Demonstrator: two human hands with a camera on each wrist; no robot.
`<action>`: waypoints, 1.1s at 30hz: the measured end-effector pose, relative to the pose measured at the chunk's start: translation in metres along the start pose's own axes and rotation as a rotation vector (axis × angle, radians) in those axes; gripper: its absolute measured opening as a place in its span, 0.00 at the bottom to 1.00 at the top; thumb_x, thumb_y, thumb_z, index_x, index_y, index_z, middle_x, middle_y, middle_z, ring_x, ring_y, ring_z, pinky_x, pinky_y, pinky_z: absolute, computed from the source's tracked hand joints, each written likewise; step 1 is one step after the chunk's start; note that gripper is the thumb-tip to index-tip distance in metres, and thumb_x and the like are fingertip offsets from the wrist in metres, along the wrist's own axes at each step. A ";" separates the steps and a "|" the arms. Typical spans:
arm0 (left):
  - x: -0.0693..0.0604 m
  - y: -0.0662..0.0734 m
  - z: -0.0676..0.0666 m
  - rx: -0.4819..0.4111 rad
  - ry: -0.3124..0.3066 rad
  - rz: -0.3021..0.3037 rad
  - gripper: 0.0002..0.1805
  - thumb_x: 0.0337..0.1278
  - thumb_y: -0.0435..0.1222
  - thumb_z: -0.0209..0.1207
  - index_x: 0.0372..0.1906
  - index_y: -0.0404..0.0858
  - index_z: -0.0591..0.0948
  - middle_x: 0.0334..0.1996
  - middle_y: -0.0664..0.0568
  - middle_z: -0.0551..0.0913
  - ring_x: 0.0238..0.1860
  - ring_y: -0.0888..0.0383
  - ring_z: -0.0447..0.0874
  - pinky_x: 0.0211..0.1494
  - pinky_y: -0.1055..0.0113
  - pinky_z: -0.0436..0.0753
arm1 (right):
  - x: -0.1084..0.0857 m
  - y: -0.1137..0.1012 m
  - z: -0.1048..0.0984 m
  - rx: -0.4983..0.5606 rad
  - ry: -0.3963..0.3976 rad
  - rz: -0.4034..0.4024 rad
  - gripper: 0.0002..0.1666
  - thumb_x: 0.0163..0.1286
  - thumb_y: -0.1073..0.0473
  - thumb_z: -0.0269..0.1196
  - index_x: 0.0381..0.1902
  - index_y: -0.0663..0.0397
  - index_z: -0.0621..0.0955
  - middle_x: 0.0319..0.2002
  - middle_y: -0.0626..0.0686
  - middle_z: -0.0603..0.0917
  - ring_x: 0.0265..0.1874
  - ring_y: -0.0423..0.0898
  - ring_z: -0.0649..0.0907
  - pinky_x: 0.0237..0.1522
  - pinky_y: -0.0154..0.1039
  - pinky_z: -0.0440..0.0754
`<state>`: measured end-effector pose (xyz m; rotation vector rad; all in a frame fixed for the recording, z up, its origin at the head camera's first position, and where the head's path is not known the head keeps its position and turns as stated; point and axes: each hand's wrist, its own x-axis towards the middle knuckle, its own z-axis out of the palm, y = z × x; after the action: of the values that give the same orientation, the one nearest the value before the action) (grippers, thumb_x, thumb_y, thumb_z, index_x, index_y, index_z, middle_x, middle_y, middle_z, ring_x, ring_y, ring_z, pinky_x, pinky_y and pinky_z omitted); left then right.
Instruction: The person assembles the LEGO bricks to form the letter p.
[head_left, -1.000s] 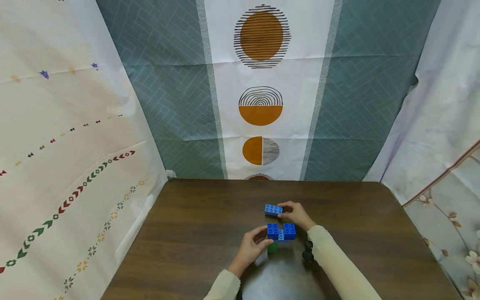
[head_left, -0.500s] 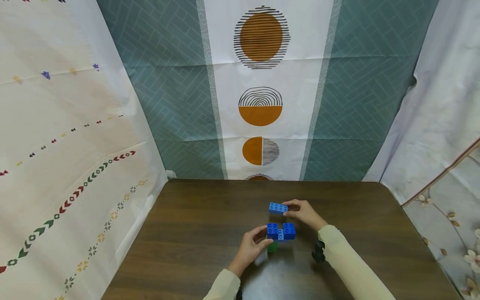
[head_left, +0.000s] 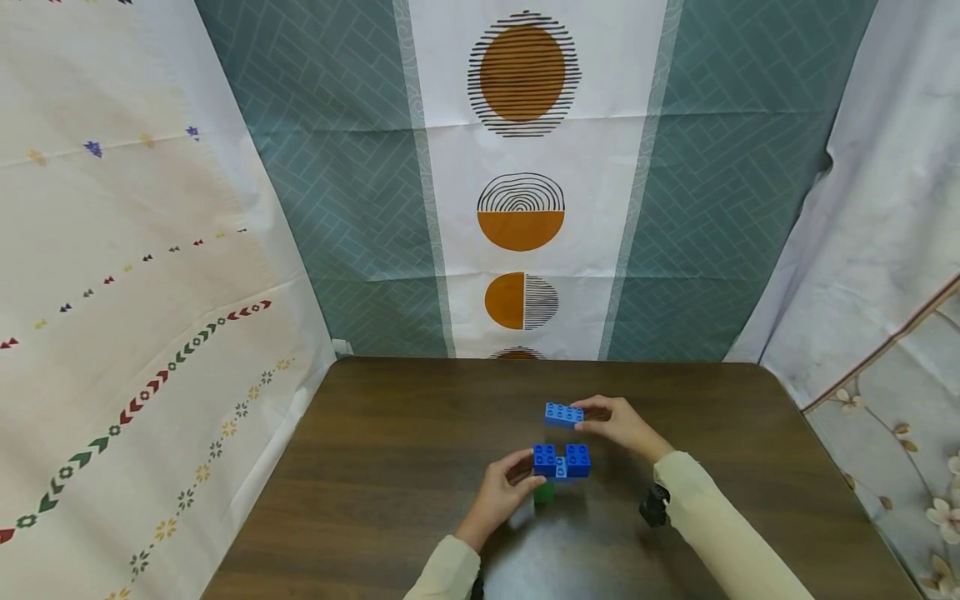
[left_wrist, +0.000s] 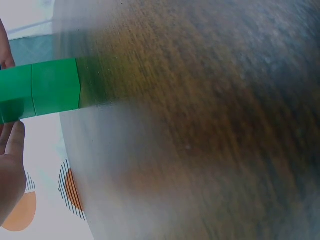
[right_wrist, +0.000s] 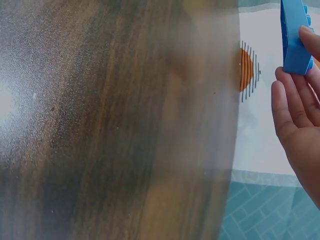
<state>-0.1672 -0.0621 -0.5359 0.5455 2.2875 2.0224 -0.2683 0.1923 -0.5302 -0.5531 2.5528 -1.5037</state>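
Observation:
A toy brick stack stands in front of me, with two dark blue bricks (head_left: 577, 460) on top and a light blue piece (head_left: 561, 468) showing between them. Its lower part is green bricks (left_wrist: 55, 87), which meet the table in the left wrist view. My left hand (head_left: 498, 496) holds the stack's left side between thumb and fingers. Beyond the stack, my right hand (head_left: 618, 425) pinches a light blue brick (head_left: 563, 414) by its right end, studs up. That brick (right_wrist: 296, 42) is apart from the stack and raised off the table.
The brown wooden table (head_left: 405, 442) reaches back to a patterned curtain (head_left: 525, 208). A light patterned cloth (head_left: 150, 292) hangs at the left, and another pale cloth (head_left: 870, 250) hangs at the right.
My right hand has moved to the right and slightly away from me with the light blue brick. My left hand and the stack stay in place.

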 end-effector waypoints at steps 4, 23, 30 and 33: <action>0.000 -0.002 0.000 -0.004 -0.003 -0.006 0.20 0.59 0.29 0.62 0.55 0.25 0.77 0.50 0.33 0.81 0.54 0.39 0.79 0.57 0.51 0.78 | -0.004 -0.006 -0.003 0.000 -0.009 -0.016 0.22 0.62 0.55 0.69 0.54 0.54 0.81 0.50 0.56 0.82 0.45 0.52 0.82 0.51 0.51 0.82; 0.006 -0.034 0.001 0.003 -0.011 -0.031 0.22 0.59 0.32 0.63 0.59 0.31 0.77 0.53 0.39 0.81 0.56 0.45 0.79 0.56 0.61 0.80 | -0.018 -0.040 -0.008 -0.001 -0.052 -0.137 0.21 0.63 0.65 0.66 0.55 0.64 0.79 0.46 0.60 0.82 0.40 0.52 0.81 0.43 0.35 0.83; 0.006 -0.035 0.001 0.008 -0.003 -0.054 0.22 0.59 0.33 0.63 0.59 0.32 0.77 0.53 0.41 0.81 0.56 0.46 0.79 0.56 0.62 0.79 | -0.022 -0.042 -0.010 0.005 -0.054 -0.170 0.21 0.63 0.59 0.68 0.54 0.56 0.81 0.46 0.54 0.82 0.40 0.45 0.82 0.44 0.34 0.83; 0.006 -0.036 0.002 0.007 -0.002 -0.048 0.22 0.59 0.33 0.63 0.59 0.32 0.77 0.53 0.40 0.81 0.56 0.46 0.79 0.56 0.62 0.80 | -0.024 -0.045 -0.011 0.011 -0.070 -0.176 0.21 0.63 0.56 0.68 0.54 0.53 0.81 0.46 0.53 0.82 0.40 0.45 0.82 0.45 0.35 0.82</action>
<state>-0.1812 -0.0621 -0.5701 0.4878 2.2849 1.9919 -0.2384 0.1907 -0.4879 -0.8326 2.4976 -1.5208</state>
